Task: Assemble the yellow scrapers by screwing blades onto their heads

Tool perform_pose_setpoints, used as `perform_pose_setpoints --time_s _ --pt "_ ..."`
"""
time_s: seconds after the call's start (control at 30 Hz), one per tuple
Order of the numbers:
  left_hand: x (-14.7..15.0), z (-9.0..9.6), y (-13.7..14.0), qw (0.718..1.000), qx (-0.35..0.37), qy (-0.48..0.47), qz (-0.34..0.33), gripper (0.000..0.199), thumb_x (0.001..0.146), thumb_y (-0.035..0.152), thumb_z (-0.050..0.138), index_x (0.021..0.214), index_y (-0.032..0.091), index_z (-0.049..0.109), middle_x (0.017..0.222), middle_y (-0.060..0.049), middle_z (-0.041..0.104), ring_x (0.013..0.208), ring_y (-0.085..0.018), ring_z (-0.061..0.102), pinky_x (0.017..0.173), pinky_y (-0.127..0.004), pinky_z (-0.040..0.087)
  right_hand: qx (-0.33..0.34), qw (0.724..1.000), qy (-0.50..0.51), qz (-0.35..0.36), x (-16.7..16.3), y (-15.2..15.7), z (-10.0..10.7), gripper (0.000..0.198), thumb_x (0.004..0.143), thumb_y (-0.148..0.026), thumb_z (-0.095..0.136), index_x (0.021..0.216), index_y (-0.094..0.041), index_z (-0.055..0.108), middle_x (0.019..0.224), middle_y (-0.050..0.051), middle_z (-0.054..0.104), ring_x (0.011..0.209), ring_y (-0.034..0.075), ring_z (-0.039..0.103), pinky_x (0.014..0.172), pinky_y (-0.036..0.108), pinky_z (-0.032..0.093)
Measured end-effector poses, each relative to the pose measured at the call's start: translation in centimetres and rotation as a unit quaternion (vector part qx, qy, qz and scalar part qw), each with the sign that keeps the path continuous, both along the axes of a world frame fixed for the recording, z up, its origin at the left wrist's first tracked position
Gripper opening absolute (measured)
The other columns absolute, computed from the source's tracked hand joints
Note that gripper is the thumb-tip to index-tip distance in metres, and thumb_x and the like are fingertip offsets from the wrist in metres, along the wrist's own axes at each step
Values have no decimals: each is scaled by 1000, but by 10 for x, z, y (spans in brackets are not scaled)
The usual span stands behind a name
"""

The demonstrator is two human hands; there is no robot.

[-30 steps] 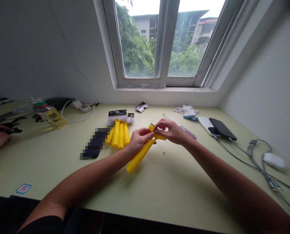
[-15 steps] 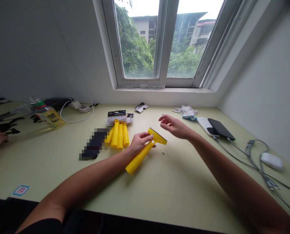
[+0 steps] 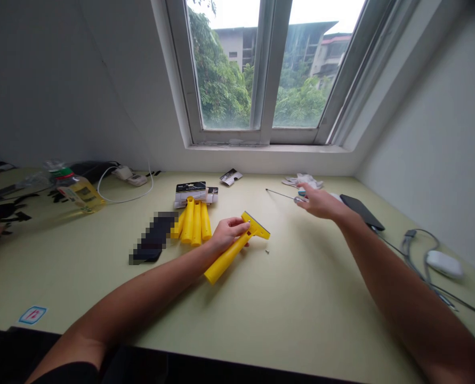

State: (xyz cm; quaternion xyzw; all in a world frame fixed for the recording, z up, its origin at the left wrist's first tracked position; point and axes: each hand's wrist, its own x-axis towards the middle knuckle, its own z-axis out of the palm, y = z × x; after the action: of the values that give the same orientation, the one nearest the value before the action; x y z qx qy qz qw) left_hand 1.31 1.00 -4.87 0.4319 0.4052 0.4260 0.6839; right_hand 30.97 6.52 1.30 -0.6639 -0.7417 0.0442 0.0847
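Lying bunched, yellow handles (image 3: 196, 223) sit just left of the left grip (image 3: 226, 233), which pinches a yellow scraper (image 3: 227, 260) near its neck above the surface (image 3: 293, 298), presumably steadying it with its head exposed. Past a loose screw (image 3: 267, 251), the right grip (image 3: 316, 202) is at the handle end of a screwdriver (image 3: 279, 193); I cannot tell whether it is spread or pressed together.

Left hand (image 3: 226, 233) pinches near the frame's centre; right hand (image 3: 320, 202), its arm (image 3: 375, 266) outstretched, is right of centre.
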Motion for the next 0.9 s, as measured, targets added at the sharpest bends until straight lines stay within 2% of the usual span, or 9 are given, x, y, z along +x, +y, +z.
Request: perform_pose_setpoints --time_s 0.07,0.13,0.27,0.33,0.37,0.47,0.53,0.73,0.9 --pt "0 -1 -1 1000 3 -9 4 35 63 30 82 84 9 64 85 -9 67 67 -18 65 51 -30 58 94 993 72 14 1 -8 20 48 78 -41 63 122 -24 53 99 8 71 77 22 67 69 32 50" --pt "0 -2 -2 1000 5 -21 12 35 63 30 82 84 10 64 86 -9 67 69 -18 65 52 -30 58 159 970 184 24 0 -19 41 47 72 -45 71 111 -24 58 91 5 70 61 17 66 60 30 52" --pt "0 -3 -2 999 6 -29 23 35 63 32 82 84 10 64 82 -8 67 65 -17 64 52 -30 57 216 879 415 88 -8 -45 73 59 61 -35 83 110 -25 51 77 1 69 50 16 62 45 27 50" --pt "-1 -4 -2 999 6 -33 21 35 64 32 82 85 10 64 81 -8 67 64 -16 64 52 -29 58 244 844 461 121 -14 -56 82 54 64 -29 81 108 -25 51 71 -2 67 44 13 57 40 25 47" --pt "-1 -5 -2 999 7 -36 18 35 64 31 82 85 9 64 81 -8 67 65 -16 64 53 -29 58 254 835 469 133 -17 -60 85 48 66 -28 80 106 -24 52 70 -2 67 42 12 55 39 25 45" --pt "-2 -7 -1 999 7 -41 8 34 65 30 81 86 9 64 82 -9 67 67 -17 64 52 -29 58 257 830 471 152 -27 -67 87 32 71 -26 77 95 -21 55 74 1 67 44 11 55 38 25 45" --pt "-3 -7 -1 999 5 -39 6 33 65 29 82 85 9 64 82 -9 67 65 -17 64 52 -30 58 249 830 473 161 -33 -69 86 28 72 -25 76 89 -20 54 74 1 66 45 11 55 38 25 44" --pt "-2 -6 -2 999 3 -33 6 34 65 29 82 86 8 64 83 -10 67 63 -16 64 51 -29 57 236 823 485 177 -40 -67 80 29 75 -26 74 87 -21 49 74 -1 65 45 9 52 40 23 44" --pt "-2 -5 -3 999 3 -32 6 34 64 30 82 85 9 64 84 -11 68 65 -17 64 51 -29 57 234 832 474 170 -40 -66 79 30 74 -29 75 88 -22 49 75 -2 66 46 9 52 41 23 45"
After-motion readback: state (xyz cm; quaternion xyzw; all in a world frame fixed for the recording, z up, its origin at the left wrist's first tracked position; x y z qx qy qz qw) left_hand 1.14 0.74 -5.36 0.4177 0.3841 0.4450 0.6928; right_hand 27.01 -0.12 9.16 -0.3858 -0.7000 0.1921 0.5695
